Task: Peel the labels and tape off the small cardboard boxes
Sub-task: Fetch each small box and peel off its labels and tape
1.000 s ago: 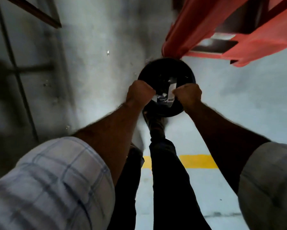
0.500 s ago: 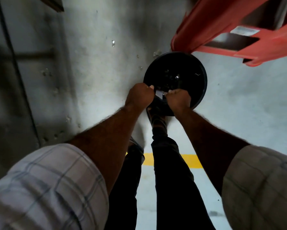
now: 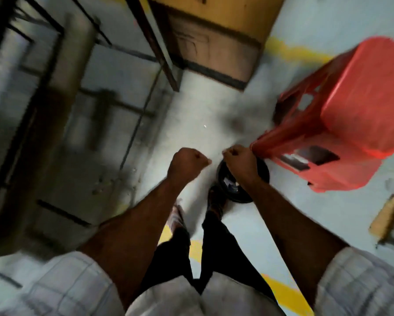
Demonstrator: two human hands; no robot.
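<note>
Blur leaves any writing unreadable. Pale scraps (image 3: pixel 231 184) (label or tape, I cannot tell which) lie inside a round black bin (image 3: pixel 264 172) just right of centre, toward 4 o'clock. Above it the left hand (image 3: pixel 187 163) and the right hand (image 3: pixel 239 161) are both curled into fists, with nothing seen in either. A red plastic stool (image 3: pixel 355 115) stands at 3 o'clock, a brown carton (image 3: pixel 214 49) at 12, a dark metal rack (image 3: pixel 43 106) at 9, on a pale grey floor (image 3: pixel 271 224) with yellow lines (image 3: pixel 196 249).

stool (image 3: pixel 355 115): red plastic, slight sheen | floor (image 3: pixel 191 115): pale concrete, matt, scuffed | bin (image 3: pixel 264 171): black plastic | sleeve (image 3: pixel 66 286): checked cloth
</note>
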